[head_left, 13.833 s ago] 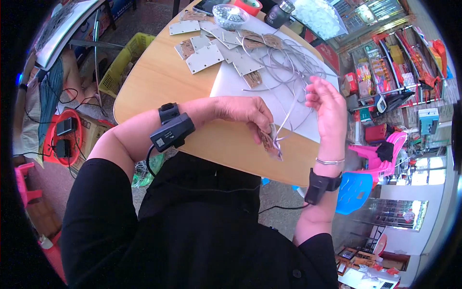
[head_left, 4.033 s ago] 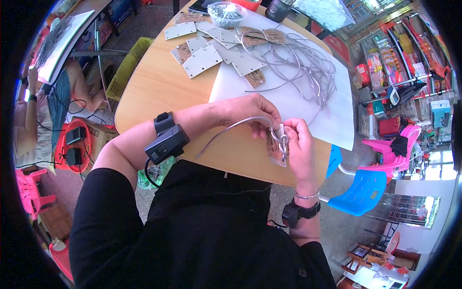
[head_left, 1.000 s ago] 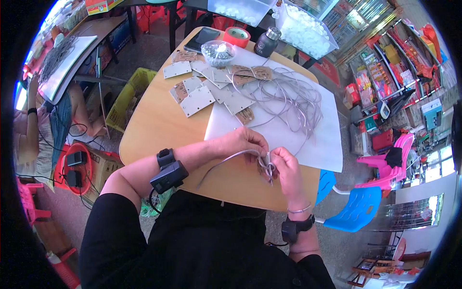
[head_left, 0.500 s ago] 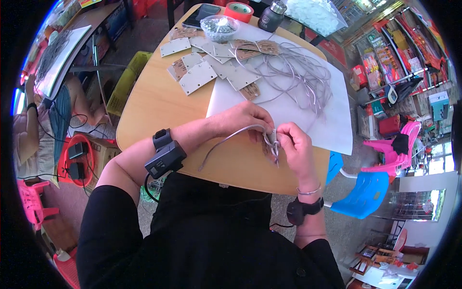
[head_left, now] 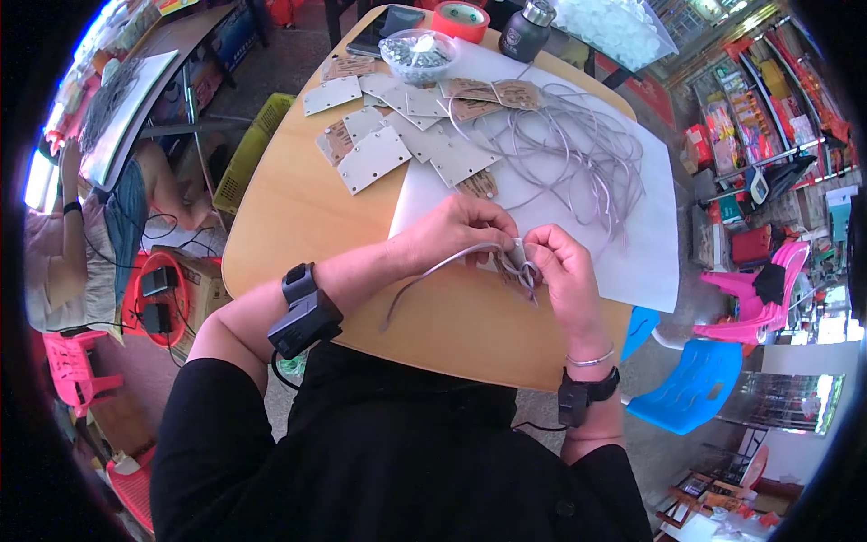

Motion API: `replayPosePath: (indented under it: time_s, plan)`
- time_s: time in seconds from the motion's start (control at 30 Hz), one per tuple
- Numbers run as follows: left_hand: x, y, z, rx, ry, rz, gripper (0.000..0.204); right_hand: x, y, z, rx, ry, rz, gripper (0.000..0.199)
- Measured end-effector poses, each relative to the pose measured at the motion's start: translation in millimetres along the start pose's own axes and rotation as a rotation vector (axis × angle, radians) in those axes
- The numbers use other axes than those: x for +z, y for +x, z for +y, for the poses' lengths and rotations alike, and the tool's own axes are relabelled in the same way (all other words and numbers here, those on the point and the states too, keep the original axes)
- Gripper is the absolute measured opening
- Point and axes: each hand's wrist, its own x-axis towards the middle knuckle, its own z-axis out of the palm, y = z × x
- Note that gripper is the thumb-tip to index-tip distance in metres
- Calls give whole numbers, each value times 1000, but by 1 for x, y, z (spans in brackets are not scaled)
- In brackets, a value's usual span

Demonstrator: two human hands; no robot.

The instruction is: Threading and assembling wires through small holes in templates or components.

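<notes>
Above the table's near edge my two hands almost meet. My left hand is closed on a small flat plate, mostly hidden by the fingers, with brown showing on its underside. A grey cord runs through there; one end hangs down to the left and a loop dangles between the hands. My right hand pinches the cord with thumb and forefinger at the plate's right side. Farther off lie several loose grey plates, some brown side up, with small holes. Beside them spreads a tangle of grey cords.
On the wooden table lies a white sheet. Toward its far edge stand a clear tub of small metal parts, a red tape roll, a dark bottle and a phone. A blue chair stands right.
My right hand has shifted slightly down and the cord's loop between my hands has changed shape. Both hands keep their hold. The whole view has tilted a little.
</notes>
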Motion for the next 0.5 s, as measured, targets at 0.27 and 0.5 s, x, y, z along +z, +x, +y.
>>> replayPosePath:
  time_s: [0.27,0.5]
  plan:
    - [2,5,-1,-32,20,16,10,-6,6,9,-207,-158,1,11]
    - [7,4,-7,30,30,96,9,-1,4,8,-296,-133,97,10]
